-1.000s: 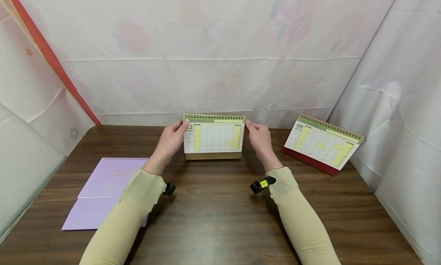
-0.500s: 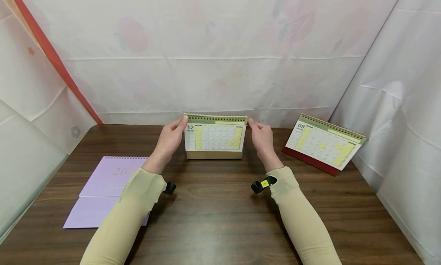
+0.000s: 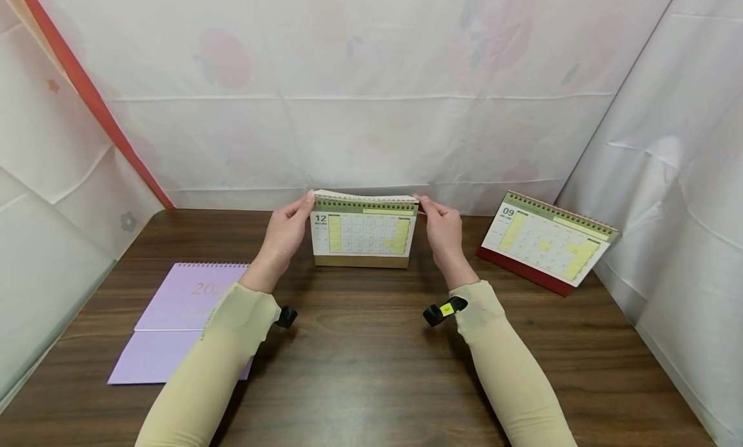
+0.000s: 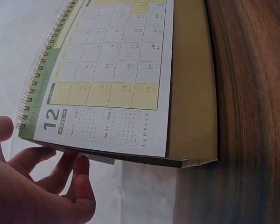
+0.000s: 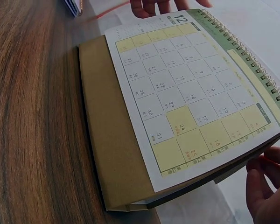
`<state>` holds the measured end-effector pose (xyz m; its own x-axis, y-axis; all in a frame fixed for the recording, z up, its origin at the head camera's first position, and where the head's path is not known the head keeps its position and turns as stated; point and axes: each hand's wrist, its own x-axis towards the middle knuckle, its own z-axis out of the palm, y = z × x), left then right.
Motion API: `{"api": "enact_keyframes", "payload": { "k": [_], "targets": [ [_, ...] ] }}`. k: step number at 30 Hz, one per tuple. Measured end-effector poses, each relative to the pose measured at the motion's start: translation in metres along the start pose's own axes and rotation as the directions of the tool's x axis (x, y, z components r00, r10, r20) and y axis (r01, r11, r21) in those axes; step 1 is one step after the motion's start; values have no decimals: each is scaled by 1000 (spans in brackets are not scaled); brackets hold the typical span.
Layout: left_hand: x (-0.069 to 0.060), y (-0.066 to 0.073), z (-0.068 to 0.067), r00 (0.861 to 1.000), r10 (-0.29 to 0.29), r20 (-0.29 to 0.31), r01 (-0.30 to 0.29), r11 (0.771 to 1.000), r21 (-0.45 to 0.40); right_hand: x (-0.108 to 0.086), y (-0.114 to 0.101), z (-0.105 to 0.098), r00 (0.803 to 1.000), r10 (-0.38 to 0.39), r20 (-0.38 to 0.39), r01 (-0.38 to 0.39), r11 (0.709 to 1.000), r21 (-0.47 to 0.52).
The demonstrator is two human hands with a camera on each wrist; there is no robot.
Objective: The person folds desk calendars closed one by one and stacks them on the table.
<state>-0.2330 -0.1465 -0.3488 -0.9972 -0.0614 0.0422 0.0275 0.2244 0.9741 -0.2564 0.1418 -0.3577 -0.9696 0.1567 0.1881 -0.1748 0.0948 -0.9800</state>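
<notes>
A desk calendar (image 3: 364, 233) showing month 12 stands upright on its tan base near the back of the table. Its green top edge carries a wire spiral, and pale page edges show just above and behind it. My left hand (image 3: 284, 235) holds its upper left corner; in the left wrist view the thumb (image 4: 4, 128) is by the spiral and the fingers (image 4: 65, 170) curl behind the side edge. At the upper right corner, my right hand (image 3: 444, 237) pinches at the side; its curled fingers (image 5: 259, 186) show in the right wrist view, partly cut off.
A second desk calendar (image 3: 542, 240), showing month 09 on a red base, stands angled at the right. At the left lies a purple spiral calendar (image 3: 168, 350), partly under the left sleeve. A white patterned curtain (image 3: 360, 99) hangs behind the brown wooden table (image 3: 360, 369).
Both hands have risen slightly along the middle calendar's sides. Page edges now stand up above and behind its spiral, and the front page tilts a little. The other calendars have not moved.
</notes>
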Motion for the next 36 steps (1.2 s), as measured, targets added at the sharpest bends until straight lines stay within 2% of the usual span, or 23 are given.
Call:
{"api": "enact_keyframes", "payload": {
  "k": [7,13,17,23,27,36],
  "targets": [
    [0,7,-2,1000,16,-19,-17,999,-50,1,-7,2,1000,-4,19,2,994,107],
    [1,6,-2,998,40,-44,-44,993,-107,2,-10,1,999,2,42,-12,967,254],
    [1,7,-2,998,52,-45,-57,991,-120,2,-15,0,999,-2,48,-13,951,309],
    [0,9,-2,997,54,-52,-64,978,-199,2,-22,-3,998,14,58,-33,944,330],
    [1,11,-2,995,65,-79,-83,967,-243,3,-25,-4,998,8,67,-31,935,352],
    [5,17,-1,981,120,-151,-163,936,-313,5,-31,-7,998,-33,47,16,945,328]
  ]
}}
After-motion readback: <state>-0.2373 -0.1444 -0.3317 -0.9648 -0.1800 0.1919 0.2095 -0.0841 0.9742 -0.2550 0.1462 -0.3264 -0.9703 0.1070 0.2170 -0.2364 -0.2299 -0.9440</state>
